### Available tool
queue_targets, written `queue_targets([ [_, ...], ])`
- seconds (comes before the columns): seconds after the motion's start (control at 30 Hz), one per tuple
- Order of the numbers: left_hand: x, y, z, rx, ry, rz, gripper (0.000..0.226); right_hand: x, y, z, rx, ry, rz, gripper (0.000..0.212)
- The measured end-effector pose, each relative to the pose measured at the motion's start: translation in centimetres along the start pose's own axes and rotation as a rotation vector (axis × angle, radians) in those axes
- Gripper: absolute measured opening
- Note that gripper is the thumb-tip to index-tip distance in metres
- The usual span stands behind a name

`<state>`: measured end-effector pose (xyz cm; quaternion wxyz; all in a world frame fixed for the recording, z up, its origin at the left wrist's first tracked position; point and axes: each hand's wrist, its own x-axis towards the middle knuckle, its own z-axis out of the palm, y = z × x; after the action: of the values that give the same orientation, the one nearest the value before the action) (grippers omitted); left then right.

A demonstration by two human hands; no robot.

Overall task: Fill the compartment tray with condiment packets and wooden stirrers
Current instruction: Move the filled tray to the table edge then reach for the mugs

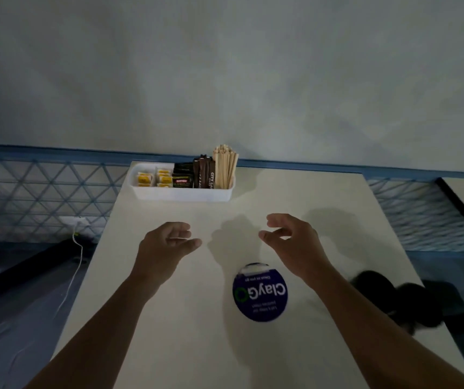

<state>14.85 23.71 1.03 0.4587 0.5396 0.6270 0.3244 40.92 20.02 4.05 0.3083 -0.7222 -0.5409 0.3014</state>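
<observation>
The filled tray [180, 193] sits beyond both empty hands [166, 242] [289, 237].

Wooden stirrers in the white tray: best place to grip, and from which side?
Pinch the wooden stirrers round their upper parts, which stand clear above the tray rim. Come from above and the right: that side looks open, while the brown sachets stand close on their left and the tray wall covers their bottoms.

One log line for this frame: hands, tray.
left hand: open, empty | right hand: open, empty | tray: far edge, yellow packets, dark packets, brown sachets, stirrers standing at right end | contact: none with tray
</observation>
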Motion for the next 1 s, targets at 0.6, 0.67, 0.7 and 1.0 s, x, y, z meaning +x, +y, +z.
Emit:
queue_targets([
  [0.6,-14.0,5.1,20.5,0.097,-0.523,0.1,0.023,-14.7,11.6,-14.0,0.009,0.3,0.142,0.008],
  [0.67,-15.1,5.2,22.6,0.131,-0.543,0.108,0.026,-15.9,13.1,-14.9,-0.025,0.323,0.176,0.001],
  [0.7,-15.7,5.3,23.5,0.145,-0.556,0.107,0.029,-16.5,14.0,-15.1,-0.038,0.332,0.197,0.003],
  [1.0,-18.3,5.4,28.6,0.105,-0.573,0.002,0.058,-18.1,18.9,-13.0,0.191,0.304,0.441,0.021],
])
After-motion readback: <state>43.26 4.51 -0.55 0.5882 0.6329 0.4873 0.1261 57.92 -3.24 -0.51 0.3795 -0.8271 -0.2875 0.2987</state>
